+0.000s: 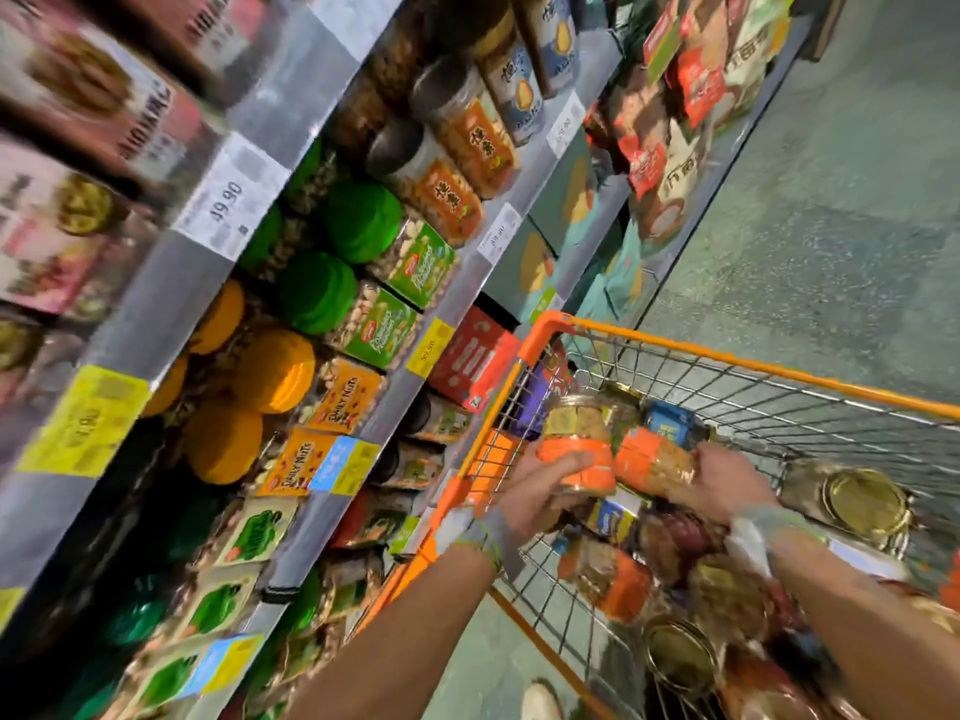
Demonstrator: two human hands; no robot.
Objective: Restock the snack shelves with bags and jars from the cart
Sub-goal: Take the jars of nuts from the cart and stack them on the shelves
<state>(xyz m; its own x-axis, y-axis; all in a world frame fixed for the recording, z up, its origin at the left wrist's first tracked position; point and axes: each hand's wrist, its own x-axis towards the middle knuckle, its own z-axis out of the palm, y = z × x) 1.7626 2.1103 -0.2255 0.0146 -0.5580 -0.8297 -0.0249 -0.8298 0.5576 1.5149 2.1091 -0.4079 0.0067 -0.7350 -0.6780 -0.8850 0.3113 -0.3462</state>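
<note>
An orange-framed wire cart point(675, 350) stands at the lower right, full of snack jars and cans. My left hand point(545, 491) grips a clear jar with an orange label point(576, 444) above the cart's near corner. My right hand point(727, 480) grips a second orange-labelled jar point(649, 459) right beside the first, just over the cart. Snack shelves point(415, 314) rise at the left, with green-lidded jars point(358, 220), orange-lidded jars point(272, 368) and dark-lidded jars point(452, 96) in rows.
Gold-lidded cans point(865, 498) and more orange jars point(613, 582) lie in the cart. Boxes and red snack bags point(696, 85) fill the lower shelves at the far end. Green speckled floor point(831, 226) lies open to the right of the cart. The image is motion-blurred.
</note>
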